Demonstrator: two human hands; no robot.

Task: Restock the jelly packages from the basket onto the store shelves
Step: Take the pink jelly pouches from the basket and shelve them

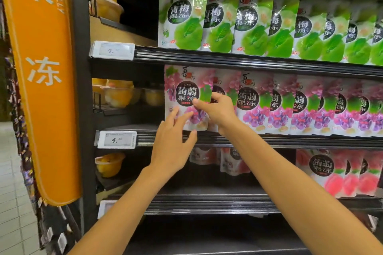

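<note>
Facing dark metal shelves (248, 58), with an orange sign (41, 89) hanging at the left, pale tiled floor (12, 192) showing beside it, and white price tags (117, 139) sitting on the rails.

The left forearm (124, 198) and the right forearm (279, 167) are bare along their whole visible length, slender and smooth. The left hand (172, 143) and the right hand (217, 109) are bare too, with slim fingers and short, natural-looking fingernails.
</note>
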